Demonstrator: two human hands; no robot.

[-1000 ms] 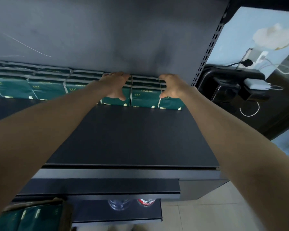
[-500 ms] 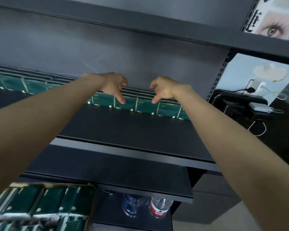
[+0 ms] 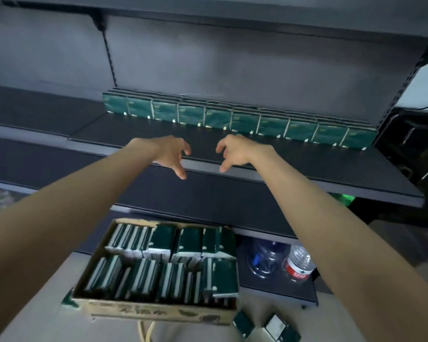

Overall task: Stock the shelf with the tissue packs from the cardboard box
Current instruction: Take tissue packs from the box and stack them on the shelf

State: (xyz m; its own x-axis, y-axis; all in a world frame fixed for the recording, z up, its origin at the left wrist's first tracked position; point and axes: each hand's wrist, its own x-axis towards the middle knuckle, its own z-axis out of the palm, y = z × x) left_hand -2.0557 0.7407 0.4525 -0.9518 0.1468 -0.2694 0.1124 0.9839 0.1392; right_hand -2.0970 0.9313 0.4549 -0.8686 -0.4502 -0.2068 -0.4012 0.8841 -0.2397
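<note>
Dark green tissue packs (image 3: 242,123), black shelf (image 3: 331,164)

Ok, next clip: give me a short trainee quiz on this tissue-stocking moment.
1. True or false: the left hand holds a tissue pack.
2. The row of tissue packs stands on its shelf at: A the front edge; B the back; C one tall central stack.
3. What red-labelled thing stands beside the cardboard box?
Key: 1 false, it is empty; 2 B; 3 a plastic bottle.
</note>
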